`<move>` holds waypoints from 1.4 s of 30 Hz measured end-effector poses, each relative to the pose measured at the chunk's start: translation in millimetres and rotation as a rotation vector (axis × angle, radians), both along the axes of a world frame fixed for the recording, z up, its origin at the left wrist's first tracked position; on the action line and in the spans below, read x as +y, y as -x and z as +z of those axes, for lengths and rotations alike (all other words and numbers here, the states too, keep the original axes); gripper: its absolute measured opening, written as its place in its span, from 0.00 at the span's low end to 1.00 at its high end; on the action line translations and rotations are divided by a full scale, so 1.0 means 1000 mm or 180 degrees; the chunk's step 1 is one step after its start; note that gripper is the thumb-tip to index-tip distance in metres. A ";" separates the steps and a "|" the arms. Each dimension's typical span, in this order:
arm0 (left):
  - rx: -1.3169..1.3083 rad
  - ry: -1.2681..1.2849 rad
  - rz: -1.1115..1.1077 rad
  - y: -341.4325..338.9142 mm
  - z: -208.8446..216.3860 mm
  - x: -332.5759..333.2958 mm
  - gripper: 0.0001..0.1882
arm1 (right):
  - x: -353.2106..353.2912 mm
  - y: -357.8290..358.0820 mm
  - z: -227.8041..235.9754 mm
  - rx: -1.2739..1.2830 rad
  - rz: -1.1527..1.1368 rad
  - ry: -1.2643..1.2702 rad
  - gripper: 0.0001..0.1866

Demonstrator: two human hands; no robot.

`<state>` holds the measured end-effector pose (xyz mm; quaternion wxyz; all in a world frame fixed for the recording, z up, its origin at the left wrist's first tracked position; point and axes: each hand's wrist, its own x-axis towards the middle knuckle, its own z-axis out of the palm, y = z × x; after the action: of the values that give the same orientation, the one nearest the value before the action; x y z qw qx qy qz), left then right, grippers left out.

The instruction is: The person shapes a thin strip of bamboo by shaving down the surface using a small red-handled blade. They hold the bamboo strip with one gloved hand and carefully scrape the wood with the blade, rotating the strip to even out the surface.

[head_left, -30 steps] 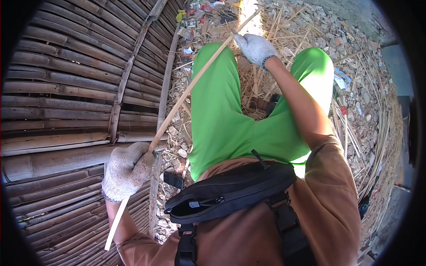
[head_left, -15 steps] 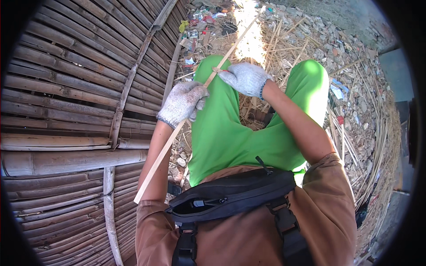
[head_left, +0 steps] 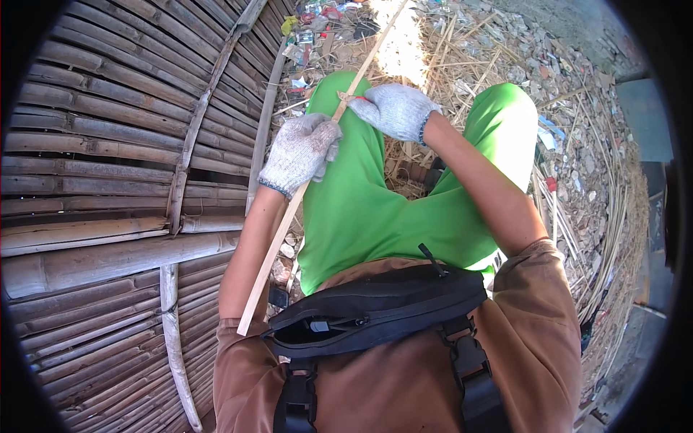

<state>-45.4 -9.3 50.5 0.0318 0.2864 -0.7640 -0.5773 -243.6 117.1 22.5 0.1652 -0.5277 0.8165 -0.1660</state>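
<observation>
A long, thin pale strip of split bamboo slants from beside my left forearm up across my left knee and beyond it. My left hand, in a whitish knitted glove, is closed around the strip near its middle. Just beyond it, my right hand, gloved alike, is closed over the left knee. It grips what looks like a small knife, whose brownish tip crosses the strip. A reddish bit shows by the thumb, and the rest of the tool is hidden in the glove.
A bamboo slat wall rises close on my left. My green trousers lie under the strip. An unzipped black waist bag sits at my lap. Rubble, litter and straw-like shavings cover the ground; long thin strips lie to the right.
The strip now stands steeper, its near end shifted rightward. Both hands keep their hold and sit slightly higher in the picture; the view itself has shifted a little.
</observation>
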 end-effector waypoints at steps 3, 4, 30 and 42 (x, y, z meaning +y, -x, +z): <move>0.0063 -0.0015 0.0000 -0.006 0.000 0.003 0.13 | 0.001 -0.002 -0.003 0.0105 -0.0015 0.0092 0.42; 0.0065 -0.0017 -0.0007 -0.009 0.003 0.004 0.13 | 0.001 -0.001 -0.004 0.0173 -0.0001 0.0121 0.42; 0.0736 -0.0970 0.1002 -0.238 0.087 -0.009 0.14 | 0.004 0.066 -0.025 0.0030 -0.1253 0.0636 0.41; 0.2087 -0.1735 0.0557 -0.105 0.040 -0.010 0.15 | -0.009 0.109 -0.017 0.0175 -0.1794 0.0944 0.35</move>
<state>60.0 -18.8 90.2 0.2449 0.1496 -0.5060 -0.8134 -352.2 108.1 5.4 0.0119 -0.3033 0.9016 -0.3082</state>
